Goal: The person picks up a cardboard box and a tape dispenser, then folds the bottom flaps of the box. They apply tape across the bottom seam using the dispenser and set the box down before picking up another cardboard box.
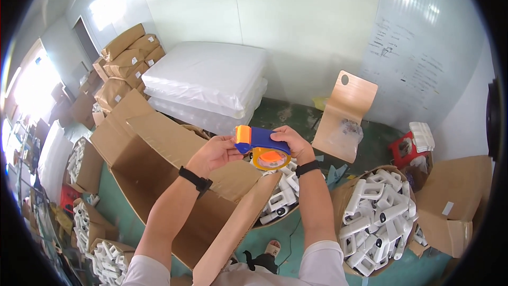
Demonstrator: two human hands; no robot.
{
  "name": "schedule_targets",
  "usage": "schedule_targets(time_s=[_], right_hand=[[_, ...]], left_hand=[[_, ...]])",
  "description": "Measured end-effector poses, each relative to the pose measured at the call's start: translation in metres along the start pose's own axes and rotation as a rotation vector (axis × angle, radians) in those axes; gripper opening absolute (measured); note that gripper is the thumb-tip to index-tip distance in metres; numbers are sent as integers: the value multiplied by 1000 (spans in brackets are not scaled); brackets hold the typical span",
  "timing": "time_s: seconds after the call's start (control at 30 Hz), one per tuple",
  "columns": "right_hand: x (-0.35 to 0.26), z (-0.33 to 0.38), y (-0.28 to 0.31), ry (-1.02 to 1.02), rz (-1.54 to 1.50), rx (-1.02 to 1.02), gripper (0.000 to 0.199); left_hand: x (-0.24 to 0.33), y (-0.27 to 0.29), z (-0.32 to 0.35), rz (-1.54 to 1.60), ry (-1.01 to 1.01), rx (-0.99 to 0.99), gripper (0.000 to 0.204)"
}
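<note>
A blue and orange tape dispenser (263, 138) with a roll of tape (273, 160) in it is held up in the middle of the view. My right hand (294, 143) grips its blue body from the right, the thumb on top. At its orange front end, the fingers of my left hand (216, 153) are pinched together against the edge; whether they hold a tape end is too small to tell. Below my hands stands a large open cardboard box (159, 180), its flaps up and its inside walls bare brown. Both wrists wear black bands.
White plastic handle-shaped parts (378, 214) fill a round container at right, with more behind the box. A bent wood panel (346, 114) leans by the wall. Wrapped white slabs (206, 77) and brown packages (124, 63) are stacked at back left. A red stool (405, 149) stands at right.
</note>
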State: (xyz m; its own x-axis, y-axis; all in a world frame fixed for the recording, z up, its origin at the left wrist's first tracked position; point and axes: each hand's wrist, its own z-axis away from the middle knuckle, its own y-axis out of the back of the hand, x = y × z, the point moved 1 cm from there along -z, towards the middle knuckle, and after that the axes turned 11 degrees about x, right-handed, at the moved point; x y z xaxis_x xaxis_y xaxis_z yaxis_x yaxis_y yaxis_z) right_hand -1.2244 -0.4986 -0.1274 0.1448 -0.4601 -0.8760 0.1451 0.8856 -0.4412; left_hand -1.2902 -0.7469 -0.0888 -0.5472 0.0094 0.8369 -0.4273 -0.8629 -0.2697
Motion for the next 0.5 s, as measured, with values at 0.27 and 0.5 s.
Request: schedule_targets(time_s=[0.27,0.5], right_hand=[[-7,5,-12,-28,114,-101,28],[-12,6,-19,-11,121,-106,28]], left_hand=[[11,2,21,-57,-94,-40,30],[9,1,26,33,-24,-36,28]])
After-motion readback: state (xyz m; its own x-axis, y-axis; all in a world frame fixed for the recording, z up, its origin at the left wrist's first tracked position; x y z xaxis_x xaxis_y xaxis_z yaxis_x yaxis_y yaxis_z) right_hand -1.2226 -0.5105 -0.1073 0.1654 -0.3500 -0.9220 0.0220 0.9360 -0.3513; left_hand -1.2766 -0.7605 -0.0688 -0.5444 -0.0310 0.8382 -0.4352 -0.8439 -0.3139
